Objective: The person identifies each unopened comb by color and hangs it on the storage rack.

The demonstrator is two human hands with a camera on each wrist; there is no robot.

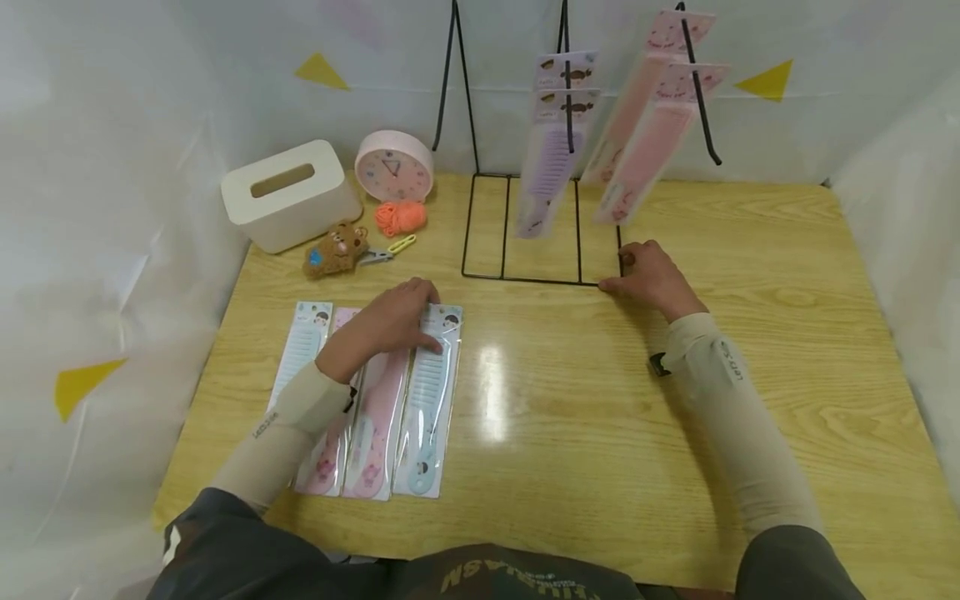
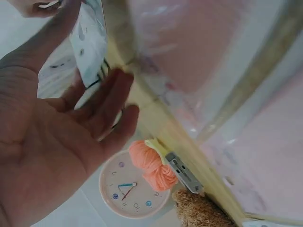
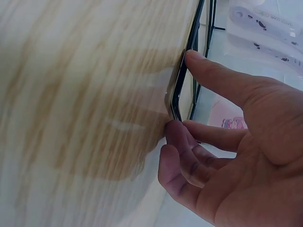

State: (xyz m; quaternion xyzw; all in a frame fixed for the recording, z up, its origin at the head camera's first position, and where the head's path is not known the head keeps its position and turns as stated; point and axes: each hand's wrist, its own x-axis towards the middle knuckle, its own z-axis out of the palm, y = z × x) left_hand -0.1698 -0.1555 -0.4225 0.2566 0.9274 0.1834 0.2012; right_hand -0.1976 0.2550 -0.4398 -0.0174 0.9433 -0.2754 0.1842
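Observation:
My left hand is at the top of a packaged light blue comb, its thumb on the front and fingers by the top edge. In the left wrist view, that light package stands between thumb and fingers; the exact contact is partly hidden. Beside it lie two packaged pink combs, partly under my forearm, and another packaged blue comb. My right hand holds the front right corner of a black wire display rack, thumb on the front bar, fingers on the side.
Packaged purple combs hang from the rack's middle hook and packaged pink combs from the right one. At back left stand a white tissue box, pink clock, orange yarn, brown plush bear and yellow-handled clippers.

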